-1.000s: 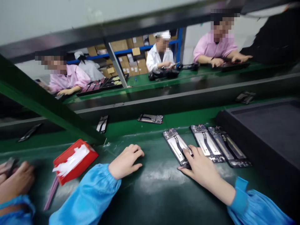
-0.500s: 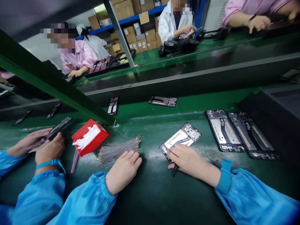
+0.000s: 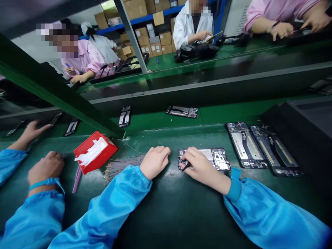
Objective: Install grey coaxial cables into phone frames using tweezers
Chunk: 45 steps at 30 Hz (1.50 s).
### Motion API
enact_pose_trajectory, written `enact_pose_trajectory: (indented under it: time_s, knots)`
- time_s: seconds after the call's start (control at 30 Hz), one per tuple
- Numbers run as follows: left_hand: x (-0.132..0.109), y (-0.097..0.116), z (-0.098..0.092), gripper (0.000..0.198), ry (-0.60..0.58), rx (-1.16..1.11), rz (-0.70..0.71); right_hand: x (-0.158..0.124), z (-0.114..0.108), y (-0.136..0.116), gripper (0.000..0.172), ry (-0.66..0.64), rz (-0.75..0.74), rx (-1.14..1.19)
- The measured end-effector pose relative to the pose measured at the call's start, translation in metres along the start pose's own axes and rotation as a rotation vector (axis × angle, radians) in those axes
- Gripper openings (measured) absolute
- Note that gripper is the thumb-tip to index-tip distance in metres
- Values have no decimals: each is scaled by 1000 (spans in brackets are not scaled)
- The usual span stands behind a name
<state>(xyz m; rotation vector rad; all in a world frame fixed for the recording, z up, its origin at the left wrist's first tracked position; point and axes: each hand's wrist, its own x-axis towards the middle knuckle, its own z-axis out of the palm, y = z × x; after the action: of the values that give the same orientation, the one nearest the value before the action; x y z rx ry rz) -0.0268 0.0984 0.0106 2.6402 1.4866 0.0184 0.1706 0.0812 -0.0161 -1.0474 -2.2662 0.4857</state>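
Note:
My left hand [image 3: 155, 162] lies palm down with curled fingers over the right end of a bundle of thin grey cables [image 3: 121, 166]; what its fingertips hold is hidden. My right hand [image 3: 199, 167] grips black tweezers [image 3: 186, 166], whose dark tip pokes out below the fingers. Under that hand lies an opened phone [image 3: 221, 158], sideways on the green bench, with its circuit board at the right end. The hand covers part of the phone's left half.
Two more opened phones [image 3: 246, 145] [image 3: 276, 150] lie at right beside a black box [image 3: 311, 128]. Left of the cables stand a red box [image 3: 100, 157] and purple tweezers [image 3: 76, 180]. A co-worker's hands [image 3: 46, 167] are at far left. Phones [image 3: 182, 111] lie on the green strip behind.
My left hand has moved right and up over the cable ends. The phone under my right hand has turned from slanted to level. The co-worker's phone has left their hands, one hand reaching toward the strip.

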Motion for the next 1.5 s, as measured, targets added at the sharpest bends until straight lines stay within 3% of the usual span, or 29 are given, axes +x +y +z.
enact_pose_trajectory:
  time_s: [0.13,0.3,0.47,0.67,0.87,1.5]
  knots:
    - [-3,-3,7,9,27,-98,-22,5,-14,3,14,130,130,367]
    - [-8,-8,11,9,42,-116,-29,8,-14,8,18,80,232,530]
    - [-9,-7,11,7,135,-21,-33,6,-8,9,12,-12,206,523]
    - [-5,7,16,11,226,-184,42,3,-5,11,10,50,196,498]
    - [-4,25,29,16,214,-367,69,0,-5,12,9,71,265,473]
    - [-6,22,30,18,216,-393,102,2,-8,10,8,-6,309,495]
